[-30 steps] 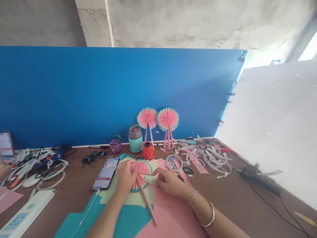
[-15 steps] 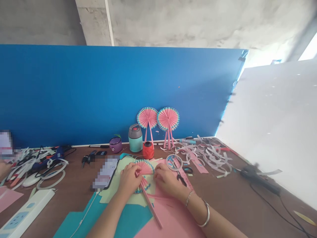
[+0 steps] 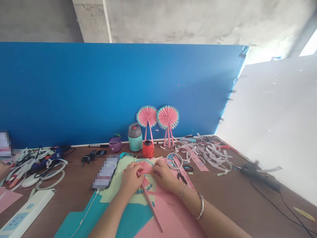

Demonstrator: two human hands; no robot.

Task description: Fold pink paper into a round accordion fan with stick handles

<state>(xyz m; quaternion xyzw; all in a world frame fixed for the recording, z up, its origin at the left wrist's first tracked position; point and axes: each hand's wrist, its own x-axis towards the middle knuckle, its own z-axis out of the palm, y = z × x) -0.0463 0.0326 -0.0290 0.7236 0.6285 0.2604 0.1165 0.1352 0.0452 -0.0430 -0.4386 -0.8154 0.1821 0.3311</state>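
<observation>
A pleated pink paper fan with a blue, green and yellow striped rim lies partly spread over the paper sheets in front of me. My left hand is closed on its left side, fingertips pinching near the centre of the pleats. At the fan's right edge, the bent fingers of my right hand are closed on the rim; their tips are partly hidden. A long pink paper strip handle runs from the fan down toward me. Beneath lie pale green paper, teal paper and pink paper.
Two finished-looking pink fans lean on the blue partition. Before them stand a red jar, a teal flask and a purple pot. Scissors, tape rolls and paper scraps lie right; a phone and power strip left.
My right hand has shifted left, its fingertips now at the fan's edge. My left hand has moved slightly right along with the fan's lower part. The handle strip has shifted slightly.
</observation>
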